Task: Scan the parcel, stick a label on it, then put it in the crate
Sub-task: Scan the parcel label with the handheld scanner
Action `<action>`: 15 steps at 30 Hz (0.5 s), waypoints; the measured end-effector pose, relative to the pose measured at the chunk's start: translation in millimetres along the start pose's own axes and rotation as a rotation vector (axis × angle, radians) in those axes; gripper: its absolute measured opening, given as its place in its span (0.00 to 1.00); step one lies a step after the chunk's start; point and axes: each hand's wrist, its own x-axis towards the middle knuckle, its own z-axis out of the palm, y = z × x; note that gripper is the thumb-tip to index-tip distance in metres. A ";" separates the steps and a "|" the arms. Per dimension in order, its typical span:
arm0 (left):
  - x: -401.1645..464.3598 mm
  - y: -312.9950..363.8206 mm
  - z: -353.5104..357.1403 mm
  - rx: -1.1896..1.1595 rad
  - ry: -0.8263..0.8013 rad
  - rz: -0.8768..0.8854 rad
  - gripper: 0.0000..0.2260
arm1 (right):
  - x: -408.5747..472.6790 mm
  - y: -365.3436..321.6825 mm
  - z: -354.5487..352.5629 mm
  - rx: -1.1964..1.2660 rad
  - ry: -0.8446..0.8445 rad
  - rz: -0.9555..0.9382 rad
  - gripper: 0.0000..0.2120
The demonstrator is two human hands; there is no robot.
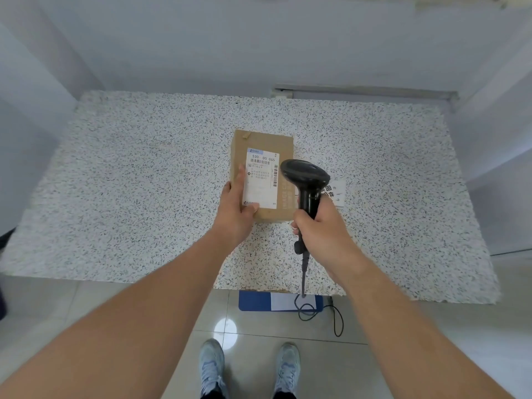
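A flat brown cardboard parcel lies in the middle of the speckled table. A white shipping label with barcodes covers most of its top. My left hand rests on the parcel's near left corner, thumb on the label, fingers along the left edge. My right hand grips the handle of a black barcode scanner. The scanner's head hovers just right of the label, over the parcel's right edge. Its cable hangs down past the table's front edge.
A small white sheet with a QR code lies on the table right of the parcel, partly behind the scanner. A blue crate sits on the tiled floor under the table's front edge. White walls close in the table behind and beside.
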 end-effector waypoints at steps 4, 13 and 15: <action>-9.2 -0.2 -4.3 -0.120 -0.098 -0.128 0.39 | 9.3 15.3 4.6 -0.052 0.132 -0.008 0.06; -30.0 -10.2 -21.5 0.002 -0.218 -0.203 0.39 | 37.1 70.0 4.9 -0.183 0.313 0.083 0.16; -30.3 -12.9 -24.3 0.084 -0.247 -0.192 0.39 | 42.3 79.7 4.0 -0.212 0.326 0.120 0.18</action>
